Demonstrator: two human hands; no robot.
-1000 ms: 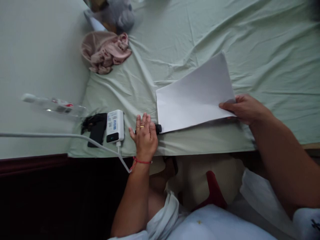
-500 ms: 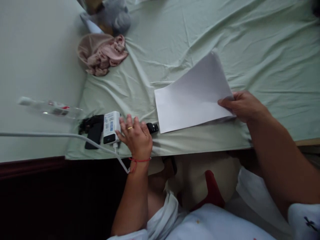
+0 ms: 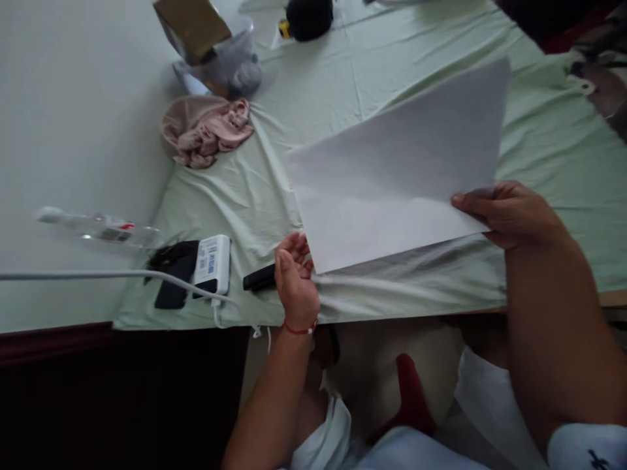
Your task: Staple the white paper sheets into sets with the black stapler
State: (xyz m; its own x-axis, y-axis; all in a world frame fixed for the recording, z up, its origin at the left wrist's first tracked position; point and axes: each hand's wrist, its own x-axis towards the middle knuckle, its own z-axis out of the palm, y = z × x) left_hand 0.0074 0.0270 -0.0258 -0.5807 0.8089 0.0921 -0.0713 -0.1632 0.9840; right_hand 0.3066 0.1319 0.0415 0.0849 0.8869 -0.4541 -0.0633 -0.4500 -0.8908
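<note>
White paper (image 3: 401,170) held up in the right hand (image 3: 522,215)

White paper, one piece as far as shows, is at the centre of the clock here, tilted above the green sheet (image 3: 267,196); whether it is several leaves is unclear. Two hands are at it. The right hand, between 3 and 4 o'clock, is closed in a pinch on its lower right edge, thumb on top. The left hand (image 3: 298,287), between 7 and 8, is loosely half open, fingers curled at the paper's lower left edge; whether they touch it is hard to tell.

One black object (image 3: 258,279) lies just beside the left hand, partly hidden by it. Towards 8 come one white power bank (image 3: 213,264) and one dark flat object (image 3: 171,290), with one pale cable (image 3: 98,275) crossing in front. One clear bottle (image 3: 110,230) is between 8 and 9. One pink cloth (image 3: 210,130) sits bunched between 9 and 10, one cardboard box (image 3: 193,29) and one plastic bag (image 3: 242,65) towards 10, and one black rounded object (image 3: 309,18) at 11.

The near edge of the green sheet runs along 6. Bare cloth lies between the paper and the pink cloth, and past the right hand at 3.

The sheet is wrinkled. A pale wall (image 3: 73,130) stands at 9; a red item (image 3: 411,391) shows below the edge at 6.
</note>
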